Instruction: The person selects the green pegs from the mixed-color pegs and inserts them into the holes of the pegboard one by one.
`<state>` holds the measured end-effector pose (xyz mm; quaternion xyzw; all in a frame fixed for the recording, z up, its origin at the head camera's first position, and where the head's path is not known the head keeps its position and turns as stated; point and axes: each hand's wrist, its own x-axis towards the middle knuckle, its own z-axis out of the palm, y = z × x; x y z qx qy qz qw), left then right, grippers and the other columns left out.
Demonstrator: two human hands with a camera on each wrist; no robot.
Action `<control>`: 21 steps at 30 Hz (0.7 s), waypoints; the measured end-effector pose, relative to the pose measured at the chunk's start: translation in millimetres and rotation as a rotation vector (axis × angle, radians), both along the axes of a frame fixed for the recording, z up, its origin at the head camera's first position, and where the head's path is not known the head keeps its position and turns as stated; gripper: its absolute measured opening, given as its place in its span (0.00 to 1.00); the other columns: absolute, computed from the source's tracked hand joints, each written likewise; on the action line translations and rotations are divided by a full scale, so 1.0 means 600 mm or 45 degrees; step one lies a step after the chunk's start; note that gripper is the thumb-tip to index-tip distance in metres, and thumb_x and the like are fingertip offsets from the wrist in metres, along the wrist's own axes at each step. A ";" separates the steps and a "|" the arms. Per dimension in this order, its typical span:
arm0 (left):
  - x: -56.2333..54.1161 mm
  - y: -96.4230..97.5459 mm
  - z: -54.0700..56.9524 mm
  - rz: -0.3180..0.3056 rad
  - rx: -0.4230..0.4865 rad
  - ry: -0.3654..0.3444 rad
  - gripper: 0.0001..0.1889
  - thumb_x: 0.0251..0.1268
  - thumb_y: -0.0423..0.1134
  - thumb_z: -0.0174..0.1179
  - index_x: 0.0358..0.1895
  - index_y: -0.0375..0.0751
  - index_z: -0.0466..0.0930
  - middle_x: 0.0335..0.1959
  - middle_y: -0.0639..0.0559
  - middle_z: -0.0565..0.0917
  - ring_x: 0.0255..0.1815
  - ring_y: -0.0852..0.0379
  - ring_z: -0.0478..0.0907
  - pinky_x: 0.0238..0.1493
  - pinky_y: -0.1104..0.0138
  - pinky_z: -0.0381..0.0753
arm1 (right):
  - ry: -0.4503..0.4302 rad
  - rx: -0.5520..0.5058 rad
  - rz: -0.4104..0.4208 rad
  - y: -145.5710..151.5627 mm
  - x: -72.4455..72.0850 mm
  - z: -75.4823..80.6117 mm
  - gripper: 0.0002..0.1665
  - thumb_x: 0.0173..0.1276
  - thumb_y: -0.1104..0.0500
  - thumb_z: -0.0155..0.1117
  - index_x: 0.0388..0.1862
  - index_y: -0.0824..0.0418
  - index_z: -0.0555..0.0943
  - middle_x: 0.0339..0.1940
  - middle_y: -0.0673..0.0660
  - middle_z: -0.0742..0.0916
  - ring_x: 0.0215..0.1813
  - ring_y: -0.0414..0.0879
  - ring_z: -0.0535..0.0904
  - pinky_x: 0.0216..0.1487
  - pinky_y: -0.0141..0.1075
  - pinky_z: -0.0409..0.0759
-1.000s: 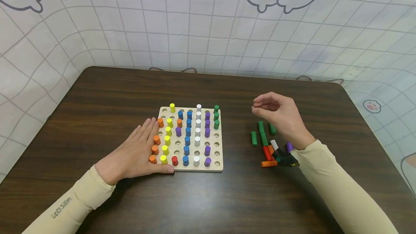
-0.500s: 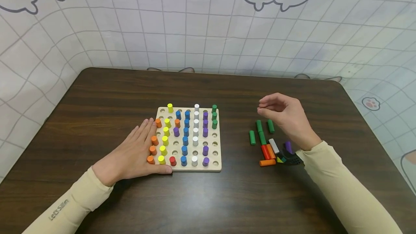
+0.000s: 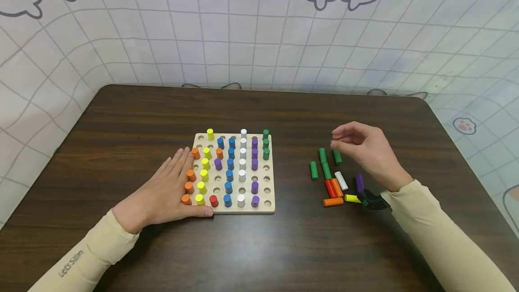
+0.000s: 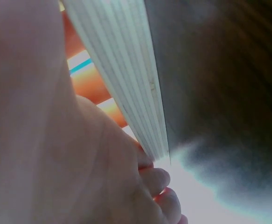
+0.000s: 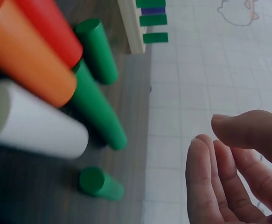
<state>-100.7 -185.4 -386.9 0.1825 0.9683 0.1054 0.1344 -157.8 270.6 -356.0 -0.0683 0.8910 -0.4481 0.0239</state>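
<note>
A wooden pegboard (image 3: 261, 197) lies on the table with rows of coloured pegs standing in its holes. My left hand (image 3: 168, 190) rests along its left edge, fingers straight and thumb at the front corner; the left wrist view shows the fingers beside the board's side edge (image 4: 131, 70). Above the table on the right hovers my right hand (image 3: 371, 150), fingers loosely bent and nothing between them. Loose pegs lie under and beside it: green (image 3: 314, 171), red (image 3: 330, 189), white (image 3: 341, 180), yellow (image 3: 352, 198), purple (image 3: 359, 184) and orange (image 3: 333, 202).
The dark wooden table (image 3: 259, 256) carries the board and the pegs. Behind it hangs a pale gridded backdrop (image 3: 259, 35) with cartoon outlines. A dark strap (image 3: 372, 200) sits beneath my right wrist and partly overlaps the purple peg.
My right hand has drifted right and slightly nearer, uncovering the white and yellow pegs. The left hand keeps its place on the board. The head view has shifted a little.
</note>
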 end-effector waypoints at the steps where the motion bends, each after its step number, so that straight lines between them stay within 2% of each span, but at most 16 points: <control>1: 0.000 0.000 0.000 0.002 0.002 -0.002 0.73 0.50 0.86 0.55 0.84 0.32 0.38 0.87 0.34 0.42 0.87 0.32 0.42 0.84 0.36 0.47 | -0.010 0.021 -0.001 0.003 0.000 -0.001 0.22 0.68 0.47 0.74 0.56 0.55 0.83 0.49 0.48 0.90 0.47 0.34 0.87 0.49 0.25 0.82; 7: 0.000 0.000 0.001 0.001 0.008 -0.003 0.73 0.50 0.85 0.55 0.84 0.32 0.37 0.87 0.35 0.42 0.87 0.33 0.42 0.84 0.35 0.47 | -0.069 0.139 0.008 0.019 -0.002 -0.005 0.23 0.69 0.45 0.73 0.56 0.55 0.83 0.50 0.52 0.91 0.46 0.34 0.86 0.48 0.27 0.82; 11: 0.000 -0.001 0.000 0.001 0.013 -0.005 0.73 0.50 0.85 0.56 0.84 0.32 0.37 0.87 0.35 0.42 0.87 0.33 0.42 0.84 0.35 0.47 | -0.067 0.207 0.029 0.027 -0.005 -0.008 0.22 0.69 0.45 0.73 0.56 0.55 0.83 0.50 0.54 0.90 0.45 0.34 0.85 0.47 0.27 0.82; 21: -0.002 -0.003 -0.002 0.017 0.023 -0.032 0.74 0.49 0.85 0.57 0.84 0.34 0.36 0.88 0.37 0.40 0.88 0.34 0.40 0.85 0.36 0.45 | -0.110 0.295 0.075 0.037 -0.017 -0.015 0.19 0.69 0.48 0.73 0.54 0.54 0.84 0.51 0.55 0.90 0.45 0.37 0.85 0.46 0.28 0.83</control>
